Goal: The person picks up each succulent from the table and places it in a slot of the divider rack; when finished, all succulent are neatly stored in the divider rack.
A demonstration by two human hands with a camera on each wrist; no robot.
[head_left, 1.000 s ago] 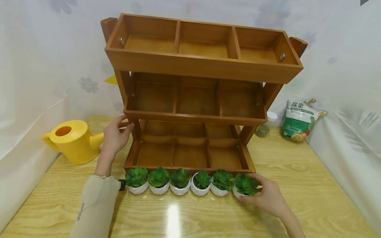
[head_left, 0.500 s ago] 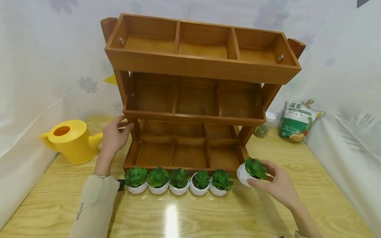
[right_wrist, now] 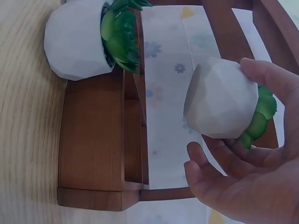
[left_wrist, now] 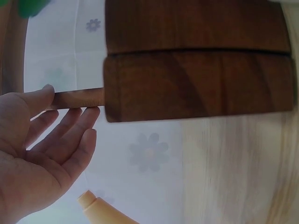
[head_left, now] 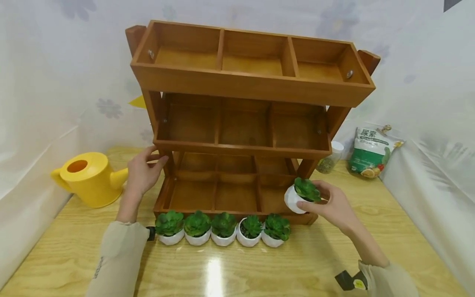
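Observation:
My right hand grips a potted succulent in a faceted white pot, thumb on one side and fingers on the other. In the head view the pot overlaps the right compartment of the bottom tier; in the right wrist view the white pot is raised and tilted. My left hand pinches the left side post of a brown wooden three-tier shelf, thumb and fingertips around the post in the left wrist view. Several matching potted succulents stand in a row along the shelf's front.
A yellow watering can stands left of the shelf, its spout close to my left hand. Behind the right side are a jar with a white lid and a green-and-white bag with a clip. White curtain-like sheeting surrounds the wooden table.
My right hand has lifted the rightmost succulent from the row's end and carried it up and toward the bottom tier's right compartment. The left hand stays at the post.

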